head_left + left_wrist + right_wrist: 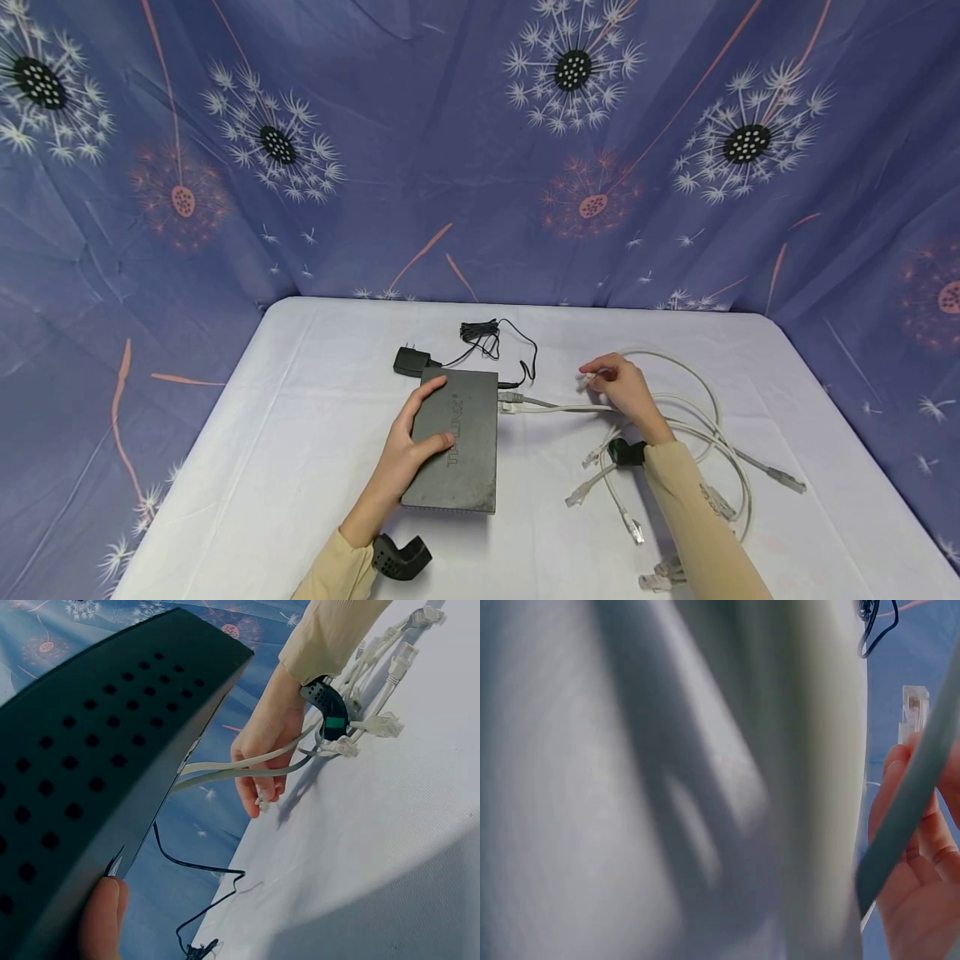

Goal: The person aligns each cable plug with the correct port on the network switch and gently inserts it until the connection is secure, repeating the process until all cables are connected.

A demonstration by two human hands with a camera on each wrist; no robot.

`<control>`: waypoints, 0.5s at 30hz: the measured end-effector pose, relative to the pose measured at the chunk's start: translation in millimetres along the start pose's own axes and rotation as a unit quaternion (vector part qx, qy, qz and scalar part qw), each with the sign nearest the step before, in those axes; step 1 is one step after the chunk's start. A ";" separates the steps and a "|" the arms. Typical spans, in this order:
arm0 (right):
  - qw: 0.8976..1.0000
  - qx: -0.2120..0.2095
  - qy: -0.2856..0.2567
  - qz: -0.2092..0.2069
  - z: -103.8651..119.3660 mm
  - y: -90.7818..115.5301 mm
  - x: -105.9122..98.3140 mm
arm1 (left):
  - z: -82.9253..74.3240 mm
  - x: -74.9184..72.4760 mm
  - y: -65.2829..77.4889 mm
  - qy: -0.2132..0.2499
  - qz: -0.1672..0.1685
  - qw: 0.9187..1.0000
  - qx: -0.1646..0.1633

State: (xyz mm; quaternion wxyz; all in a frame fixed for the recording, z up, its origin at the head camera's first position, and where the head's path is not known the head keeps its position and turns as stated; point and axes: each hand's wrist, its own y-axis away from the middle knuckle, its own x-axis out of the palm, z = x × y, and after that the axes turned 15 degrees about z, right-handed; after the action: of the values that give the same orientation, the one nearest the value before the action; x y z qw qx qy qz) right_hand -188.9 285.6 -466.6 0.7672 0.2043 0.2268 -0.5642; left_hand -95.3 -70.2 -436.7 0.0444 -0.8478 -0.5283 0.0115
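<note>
A dark grey TP-LINK network switch (474,458) is gripped at its left side by my left hand (399,457), thumb on the top face. In the left wrist view its perforated side (112,720) looms large, with a fingertip (103,911) at the edge. Two network cable plugs (510,403) and the black power lead (508,385) sit at its right side. My right hand (626,392), to the right of the switch, pinches a network cable by its clear plug (913,705), which sticks up past the fingertips. Other cables pass beneath that hand.
A black power adapter (412,362) with a bundled cord (478,332) lies behind the switch. Several loose cable ends (581,493) lie around my right forearm, and a grey plug (786,479) lies farther right. A patterned curtain (450,167) hangs behind the white table (300,433).
</note>
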 end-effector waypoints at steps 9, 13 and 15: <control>0.999 -0.031 0.026 -0.008 1.1 0.8 0.3 | 0.2 0.2 0.6 0.006 -0.001 1.000 -0.003; 0.998 -0.044 0.035 -0.011 1.4 1.4 0.4 | 0.1 0.2 0.7 0.010 -0.002 1.000 -0.005; 0.998 -0.053 0.040 -0.013 1.9 2.0 0.3 | 0.3 0.1 0.7 0.011 -0.002 1.000 -0.005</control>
State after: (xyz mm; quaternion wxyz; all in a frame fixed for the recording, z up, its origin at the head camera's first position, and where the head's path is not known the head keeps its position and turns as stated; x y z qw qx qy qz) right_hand -186.6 284.8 -465.2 0.7595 0.1829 0.2897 -0.5529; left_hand -94.6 -70.4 -437.0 0.0456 -0.8470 -0.5297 -0.0004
